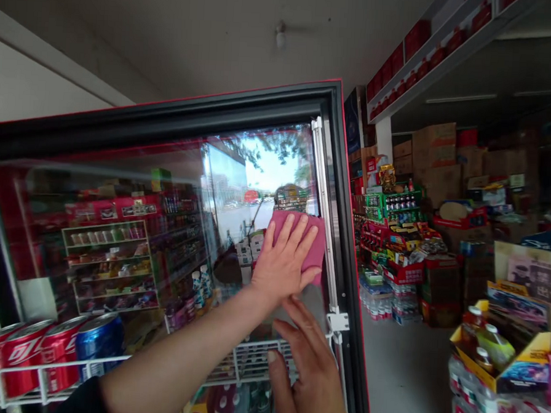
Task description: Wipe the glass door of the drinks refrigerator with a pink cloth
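My left hand [282,256] lies spread over a folded pink cloth [317,239] and presses it against the glass pane [179,183] of a fridge door. The cloth is near the pane's right edge, beside a pale vertical strip [322,196]. Below the left wrist, my right hand [308,368] is raised with its fingers apart and nothing in them. Its fingertips are close to the left wrist; whether they touch it I cannot tell. Reflections of shelves and a street cover much of the glass.
Red cans [23,350] and a blue can [100,339] stand in a white wire rack [44,382] at lower left. A dark door frame [346,259] borders the glass. At right are stacked cartons [438,147], packed bottles [478,396] and an open display box [521,367].
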Demonstrator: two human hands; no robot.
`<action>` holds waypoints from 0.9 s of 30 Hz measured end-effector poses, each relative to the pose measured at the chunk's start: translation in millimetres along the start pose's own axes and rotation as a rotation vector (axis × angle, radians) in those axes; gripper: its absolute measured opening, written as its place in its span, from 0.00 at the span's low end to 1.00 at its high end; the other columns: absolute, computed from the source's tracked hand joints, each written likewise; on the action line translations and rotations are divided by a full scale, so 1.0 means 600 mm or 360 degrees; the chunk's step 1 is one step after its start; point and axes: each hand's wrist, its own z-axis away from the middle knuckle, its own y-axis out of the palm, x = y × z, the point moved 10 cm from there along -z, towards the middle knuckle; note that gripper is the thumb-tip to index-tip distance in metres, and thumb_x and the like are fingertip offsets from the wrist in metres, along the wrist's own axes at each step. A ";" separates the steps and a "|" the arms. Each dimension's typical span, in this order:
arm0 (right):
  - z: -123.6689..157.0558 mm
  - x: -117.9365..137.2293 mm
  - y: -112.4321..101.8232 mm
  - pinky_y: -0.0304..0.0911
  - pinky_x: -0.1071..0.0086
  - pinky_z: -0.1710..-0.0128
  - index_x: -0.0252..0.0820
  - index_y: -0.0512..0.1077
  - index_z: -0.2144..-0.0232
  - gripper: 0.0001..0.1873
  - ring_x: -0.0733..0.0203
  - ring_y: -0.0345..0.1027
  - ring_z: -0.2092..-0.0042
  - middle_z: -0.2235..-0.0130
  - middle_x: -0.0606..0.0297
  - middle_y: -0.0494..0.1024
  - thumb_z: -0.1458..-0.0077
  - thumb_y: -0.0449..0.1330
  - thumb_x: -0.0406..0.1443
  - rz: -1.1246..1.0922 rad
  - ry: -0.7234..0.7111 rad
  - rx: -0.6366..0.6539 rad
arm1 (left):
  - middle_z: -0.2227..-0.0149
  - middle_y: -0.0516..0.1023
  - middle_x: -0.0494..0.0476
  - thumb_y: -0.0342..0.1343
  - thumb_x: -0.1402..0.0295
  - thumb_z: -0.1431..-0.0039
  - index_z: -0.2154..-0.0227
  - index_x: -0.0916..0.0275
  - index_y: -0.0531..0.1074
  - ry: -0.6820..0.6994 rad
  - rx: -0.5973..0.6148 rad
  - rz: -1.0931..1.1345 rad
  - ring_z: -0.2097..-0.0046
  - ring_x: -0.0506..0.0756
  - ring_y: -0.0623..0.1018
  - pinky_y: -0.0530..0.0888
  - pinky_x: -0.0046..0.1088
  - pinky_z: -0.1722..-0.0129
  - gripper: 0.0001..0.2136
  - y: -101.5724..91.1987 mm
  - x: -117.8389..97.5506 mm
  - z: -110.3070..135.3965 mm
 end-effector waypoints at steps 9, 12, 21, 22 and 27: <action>-0.100 0.019 -0.021 0.76 0.42 0.34 0.43 0.73 0.40 0.18 0.46 0.71 0.30 0.32 0.49 0.77 0.30 0.59 0.35 0.0020 -0.0140 -0.0099 | 0.17 0.44 0.68 0.50 0.43 0.29 0.20 0.64 0.46 -0.0491 -0.0417 0.0086 0.17 0.72 0.44 0.42 0.62 0.20 0.45 -0.127 0.228 -0.123; -0.150 0.033 -0.032 0.75 0.43 0.33 0.43 0.73 0.40 0.18 0.46 0.72 0.30 0.32 0.48 0.77 0.30 0.59 0.35 0.0013 -0.0214 -0.0240 | 0.17 0.41 0.68 0.50 0.46 0.29 0.20 0.65 0.45 -0.0423 -0.0364 0.0090 0.17 0.72 0.42 0.42 0.63 0.20 0.43 -0.115 0.201 -0.096; -0.252 -0.019 0.072 0.66 0.39 0.27 0.42 0.67 0.31 0.25 0.48 0.65 0.26 0.29 0.49 0.72 0.26 0.49 0.36 0.0114 -0.0335 -0.0247 | 0.17 0.41 0.64 0.42 0.71 0.28 0.21 0.71 0.44 -0.0173 -0.0150 0.0310 0.17 0.59 0.39 0.46 0.47 0.17 0.35 -0.070 0.139 0.005; -0.259 -0.019 0.085 0.65 0.39 0.26 0.40 0.64 0.29 0.27 0.47 0.63 0.25 0.27 0.48 0.70 0.26 0.48 0.35 0.0191 -0.0350 -0.0218 | 0.17 0.41 0.64 0.44 0.70 0.29 0.21 0.71 0.44 -0.0179 -0.0148 0.0343 0.17 0.60 0.40 0.47 0.47 0.17 0.36 -0.075 0.153 0.013; -0.305 -0.004 0.109 0.70 0.37 0.35 0.33 0.73 0.36 0.23 0.38 0.70 0.34 0.34 0.40 0.75 0.27 0.51 0.34 0.0730 -0.0411 -0.0150 | 0.17 0.45 0.64 0.58 0.55 0.32 0.22 0.64 0.50 -0.0196 0.0003 0.0377 0.17 0.65 0.44 0.48 0.57 0.18 0.42 -0.091 0.209 0.089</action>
